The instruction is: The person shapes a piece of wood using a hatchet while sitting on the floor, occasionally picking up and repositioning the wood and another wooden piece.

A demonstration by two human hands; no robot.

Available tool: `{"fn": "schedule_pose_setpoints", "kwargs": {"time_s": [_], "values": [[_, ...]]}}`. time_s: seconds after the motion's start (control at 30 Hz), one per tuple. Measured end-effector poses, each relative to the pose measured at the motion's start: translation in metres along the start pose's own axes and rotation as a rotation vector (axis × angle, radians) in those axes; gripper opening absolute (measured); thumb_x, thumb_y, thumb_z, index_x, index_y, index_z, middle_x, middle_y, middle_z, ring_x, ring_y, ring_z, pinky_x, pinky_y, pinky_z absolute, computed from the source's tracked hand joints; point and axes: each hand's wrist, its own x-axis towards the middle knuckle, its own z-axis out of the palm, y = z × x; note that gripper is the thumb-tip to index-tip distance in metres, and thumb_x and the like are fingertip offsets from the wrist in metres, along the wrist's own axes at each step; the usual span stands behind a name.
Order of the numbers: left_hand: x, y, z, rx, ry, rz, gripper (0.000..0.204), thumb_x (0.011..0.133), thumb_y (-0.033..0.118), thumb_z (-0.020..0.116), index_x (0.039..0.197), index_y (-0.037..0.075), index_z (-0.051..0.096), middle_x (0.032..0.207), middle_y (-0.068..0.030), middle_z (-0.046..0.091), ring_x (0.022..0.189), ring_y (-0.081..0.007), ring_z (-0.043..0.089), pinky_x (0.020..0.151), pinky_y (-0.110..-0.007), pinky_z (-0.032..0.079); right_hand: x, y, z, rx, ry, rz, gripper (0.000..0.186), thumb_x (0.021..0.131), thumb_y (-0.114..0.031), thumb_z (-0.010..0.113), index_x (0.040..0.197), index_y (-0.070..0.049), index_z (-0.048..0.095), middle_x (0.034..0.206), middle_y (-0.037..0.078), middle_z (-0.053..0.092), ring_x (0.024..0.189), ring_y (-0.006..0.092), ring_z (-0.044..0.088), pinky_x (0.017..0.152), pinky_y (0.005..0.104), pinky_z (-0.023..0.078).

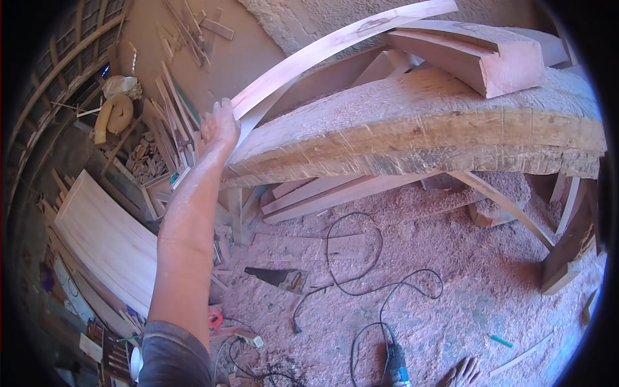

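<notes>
My left hand [220, 126] is closed round the near end of a long, thin wooden strip [335, 48]. From there the strip slants up to the right, over the workbench. The bench has a thick, rough-edged slab top [412, 138] strewn with shavings. A heavy block of sawn timber [509, 64] rests on its far right part, close to the strip's far end. My left arm reaches up from the lower edge, dusty with sawdust. My right hand is not in view.
A handsaw [277, 278] lies on the shavings-covered floor, near a looping black cable [380, 258]. A blue power tool [396, 367] is at the bottom, beside a bare foot [461, 373]. Wide pale boards [109, 232] lean at left. Offcuts [147, 158] are heaped behind them.
</notes>
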Motion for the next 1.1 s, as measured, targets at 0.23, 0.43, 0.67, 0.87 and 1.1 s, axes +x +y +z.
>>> {"fn": "schedule_pose_setpoints", "kwargs": {"time_s": [0.23, 0.43, 0.67, 0.87, 1.1], "values": [[-0.031, -0.006, -0.097, 0.070, -0.104, 0.295, 0.045, 0.078, 0.028, 0.073, 0.116, 0.007, 0.059, 0.109, -0.0155, 0.065, 0.105, -0.0344, 0.063, 0.099, -0.050, 0.045, 0.003, -0.004, -0.009, 0.008, -0.076, 0.023, 0.068, 0.102, -0.043, 0.039, 0.160, -0.010, 0.026, 0.167, 0.015, 0.020, 0.155, 0.0373, 0.008, 0.118, 0.0655, 0.013], [-0.071, 0.035, -0.162, -0.151, -0.063, 0.484, 0.053, 0.080, 0.037, 0.074, 0.117, 0.003, 0.058, 0.105, -0.0171, 0.064, 0.101, -0.0336, 0.065, 0.090, -0.047, 0.051, -0.001, 0.013, 0.009, -0.107, 0.288, -0.127, 0.066, 0.104, -0.042, 0.038, 0.159, -0.009, 0.027, 0.166, 0.016, 0.022, 0.155, 0.0378, 0.011, 0.117, 0.0652, 0.015], [-0.094, -0.004, -0.131, -0.788, 0.036, 0.450, 0.043, 0.087, 0.034, 0.067, 0.114, 0.000, 0.066, 0.111, -0.0211, 0.068, 0.104, -0.0341, 0.067, 0.089, -0.041, 0.054, -0.005, -0.003, 0.000, -0.039, 0.177, -0.087, 0.063, 0.104, -0.043, 0.036, 0.159, -0.012, 0.029, 0.164, 0.015, 0.027, 0.153, 0.0372, 0.021, 0.117, 0.0635, 0.018], [-0.084, -0.090, -0.039, -0.501, -0.090, 0.061, 0.056, 0.079, 0.017, 0.072, 0.132, 0.006, 0.058, 0.134, -0.0193, 0.059, 0.131, -0.0349, 0.052, 0.109, -0.044, 0.043, -0.003, 0.006, 0.021, -0.127, 0.324, -0.127, 0.062, 0.104, -0.041, 0.036, 0.158, -0.012, 0.031, 0.165, 0.012, 0.029, 0.153, 0.0357, 0.023, 0.117, 0.0612, 0.021], [-0.095, -0.065, -0.041, -0.166, -0.265, 0.124, 0.071, 0.075, 0.019, 0.081, 0.137, 0.008, 0.046, 0.128, -0.0178, 0.060, 0.121, -0.0385, 0.059, 0.099, -0.050, 0.049, -0.002, 0.006, 0.017, -0.131, 0.154, -0.117, 0.066, 0.102, -0.044, 0.037, 0.160, -0.013, 0.028, 0.166, 0.012, 0.024, 0.154, 0.0363, 0.016, 0.116, 0.0645, 0.021]]}}
